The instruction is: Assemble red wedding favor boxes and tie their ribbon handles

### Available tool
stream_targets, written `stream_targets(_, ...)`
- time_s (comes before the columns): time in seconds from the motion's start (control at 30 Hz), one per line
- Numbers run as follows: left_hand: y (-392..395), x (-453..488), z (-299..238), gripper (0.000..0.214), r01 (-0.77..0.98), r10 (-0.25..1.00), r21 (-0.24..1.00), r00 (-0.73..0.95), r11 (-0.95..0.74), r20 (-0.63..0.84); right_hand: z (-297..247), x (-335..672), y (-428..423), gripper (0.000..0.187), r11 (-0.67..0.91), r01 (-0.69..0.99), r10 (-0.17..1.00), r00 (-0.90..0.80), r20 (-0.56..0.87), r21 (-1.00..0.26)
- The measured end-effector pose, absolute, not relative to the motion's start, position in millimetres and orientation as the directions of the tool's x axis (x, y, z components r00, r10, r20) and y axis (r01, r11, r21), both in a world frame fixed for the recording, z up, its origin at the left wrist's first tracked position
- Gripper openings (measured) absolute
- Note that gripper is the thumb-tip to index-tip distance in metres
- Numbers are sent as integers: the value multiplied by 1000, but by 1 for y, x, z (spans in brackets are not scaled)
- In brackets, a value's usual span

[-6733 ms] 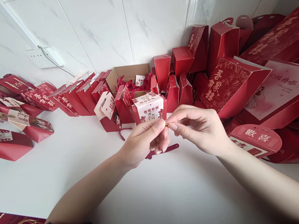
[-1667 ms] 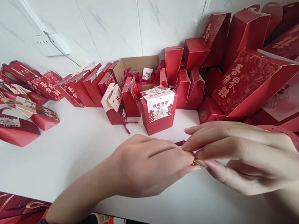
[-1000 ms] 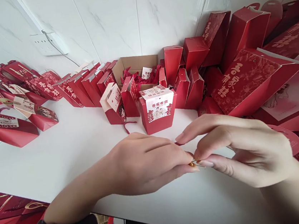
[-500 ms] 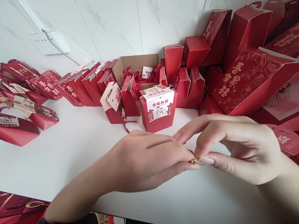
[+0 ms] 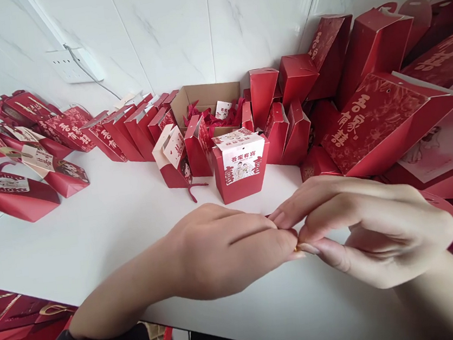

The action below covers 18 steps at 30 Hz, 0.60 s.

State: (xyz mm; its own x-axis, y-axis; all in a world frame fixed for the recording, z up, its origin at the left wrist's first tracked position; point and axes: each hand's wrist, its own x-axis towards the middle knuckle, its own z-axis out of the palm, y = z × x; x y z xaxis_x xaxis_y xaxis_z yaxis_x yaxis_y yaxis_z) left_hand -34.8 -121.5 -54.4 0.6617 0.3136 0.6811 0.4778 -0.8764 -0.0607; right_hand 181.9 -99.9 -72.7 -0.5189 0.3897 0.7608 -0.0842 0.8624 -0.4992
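Observation:
My left hand (image 5: 227, 249) and my right hand (image 5: 363, 225) meet fingertip to fingertip low over the white table (image 5: 106, 233). Both are closed in a pinch on a tiny gold-coloured piece (image 5: 297, 248); only a speck of it shows between the fingers. Just behind the hands stands a small red gift box with a white printed flap (image 5: 240, 163). A round red tag (image 5: 443, 208) lies on the table, mostly hidden behind my right hand.
Many red gift boxes and bags line the tiled wall: a row at left (image 5: 63, 139), a pile at right (image 5: 371, 115). An open cardboard box with red ribbons (image 5: 206, 104) sits at the back. A wall socket (image 5: 71, 67) is upper left. More red bags lie below the table edge (image 5: 11, 331).
The hands sank from in front of the small box to just above the table and nearer me. Over the last second the right fingers closed tighter onto the gold piece.

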Motion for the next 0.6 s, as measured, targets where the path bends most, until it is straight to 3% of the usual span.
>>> stream_targets(0.17,-122,-36,-50,10,484,363,1,653,-875,664,-73,186,-100,23,758,-146,470,-553,688,-635)
stream_targets(0.37,-121,-35,-48,8,510,426,117,546,-852,721,-70,187,-107,15,543,-165,678,-492,546,-823)
stream_targets(0.6,-114,-32,-48,9,503,426,145,507,-852,749,-72,188,-103,16,460,-242,694,-502,516,-854)
